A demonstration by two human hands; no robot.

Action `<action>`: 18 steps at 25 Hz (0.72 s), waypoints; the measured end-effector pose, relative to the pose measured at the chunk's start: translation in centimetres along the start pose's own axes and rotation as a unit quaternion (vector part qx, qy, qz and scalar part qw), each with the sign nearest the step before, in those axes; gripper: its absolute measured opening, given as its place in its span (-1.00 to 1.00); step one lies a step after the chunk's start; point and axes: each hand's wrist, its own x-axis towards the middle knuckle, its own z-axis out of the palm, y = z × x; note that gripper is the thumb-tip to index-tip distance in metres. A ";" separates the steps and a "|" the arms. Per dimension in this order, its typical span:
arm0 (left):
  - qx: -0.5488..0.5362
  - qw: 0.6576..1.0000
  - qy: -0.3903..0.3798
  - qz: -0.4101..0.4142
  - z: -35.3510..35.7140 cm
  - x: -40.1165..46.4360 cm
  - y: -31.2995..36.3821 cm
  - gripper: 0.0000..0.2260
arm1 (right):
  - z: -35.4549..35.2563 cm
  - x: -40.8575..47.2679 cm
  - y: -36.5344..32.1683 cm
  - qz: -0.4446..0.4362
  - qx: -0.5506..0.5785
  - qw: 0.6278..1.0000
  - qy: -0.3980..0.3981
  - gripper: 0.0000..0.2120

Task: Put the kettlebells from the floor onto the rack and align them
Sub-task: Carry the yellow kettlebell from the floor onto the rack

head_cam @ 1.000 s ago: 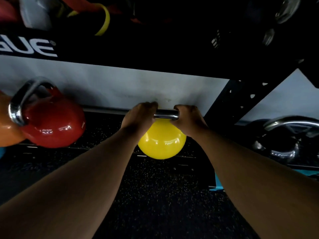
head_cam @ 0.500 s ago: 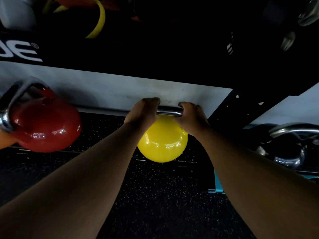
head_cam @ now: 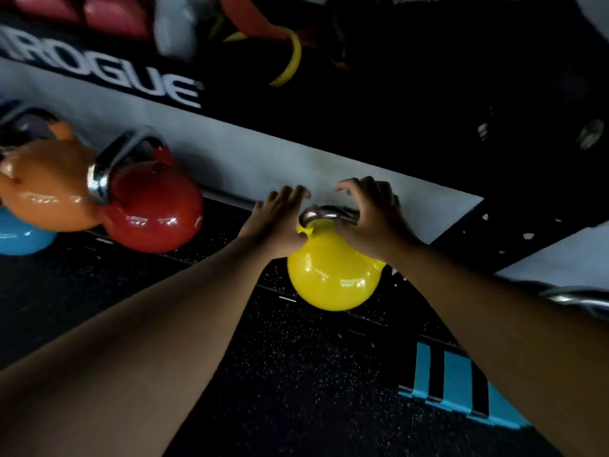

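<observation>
Head: both hands (head_cam: 329, 219) off yellow kettlebell (head_cam: 333, 275).

In the middle of the frame a glossy yellow kettlebell (head_cam: 333, 275) with a steel handle sits upright on the dark rack shelf (head_cam: 230, 225). At the left stand red (head_cam: 155, 212), orange (head_cam: 46, 192) and blue (head_cam: 23, 237) kettlebells, touching.

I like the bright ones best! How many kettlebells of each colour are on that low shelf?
Yellow kettlebell: 1
Red kettlebell: 1
Orange kettlebell: 1
Blue kettlebell: 1
Total: 4
A dark one at the right edge is mostly hidden, so not counted.
</observation>
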 end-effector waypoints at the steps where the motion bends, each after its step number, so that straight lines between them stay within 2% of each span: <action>1: 0.012 1.000 -0.002 -0.017 -1.1 -1.7 -1.4 -0.47 | 0.1 0.5 -1.9 -0.031 -0.014 0.999 -0.001 -0.51; 4: 0.059 0.996 0.001 -0.071 -4.6 -8.0 -6.3 -0.57 | 1.5 2.0 -8.3 -0.098 -0.034 0.994 -0.034 -0.67; 8: 0.087 0.983 0.003 -0.159 -8.7 -19.1 -13.4 -0.70 | 5.2 1.5 -18.3 -0.177 0.003 0.976 -0.130 -0.93; 15: 0.037 0.931 0.004 -0.363 -12.6 -48.8 -23.7 -0.79 | 15.0 -7.0 -43.3 -0.327 -0.014 0.897 -0.297 -0.94; 18: -0.041 0.879 -0.018 -0.475 -13.0 -65.4 -26.3 -0.81 | 20.4 -15.1 -56.5 -0.400 -0.029 0.837 -0.372 -0.92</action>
